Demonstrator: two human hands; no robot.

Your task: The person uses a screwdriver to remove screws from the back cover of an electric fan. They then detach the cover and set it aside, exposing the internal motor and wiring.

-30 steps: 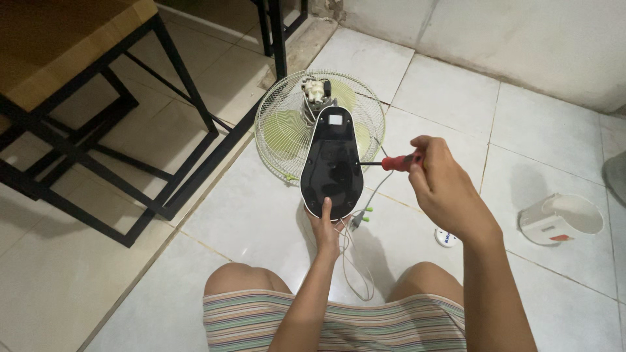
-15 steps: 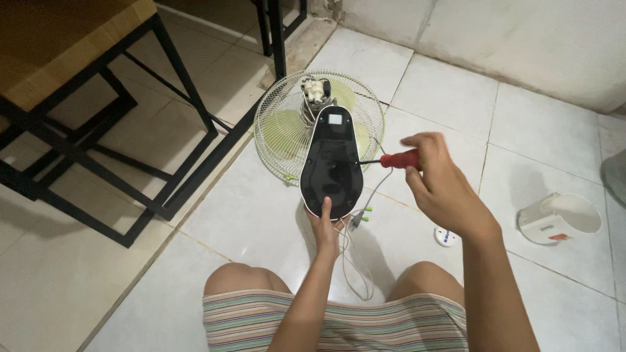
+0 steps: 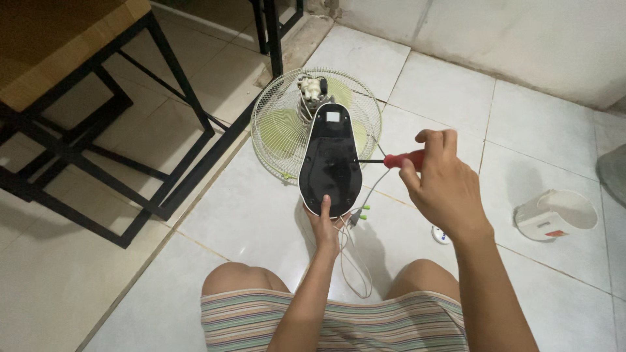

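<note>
**Screwdriver at the fan base**

Low in the frame I see striped shorts (image 3: 332,319) and bare knees. At centre my left hand (image 3: 324,228) grips the lower edge of the black fan base (image 3: 330,160), one finger flat on its underside. Right of centre my right hand (image 3: 440,186) is closed on a red-handled screwdriver (image 3: 391,160), tip at the base's right edge. Beyond lies the green-bladed fan cage (image 3: 280,127); a white kettle (image 3: 554,215) sits at far right.
</note>
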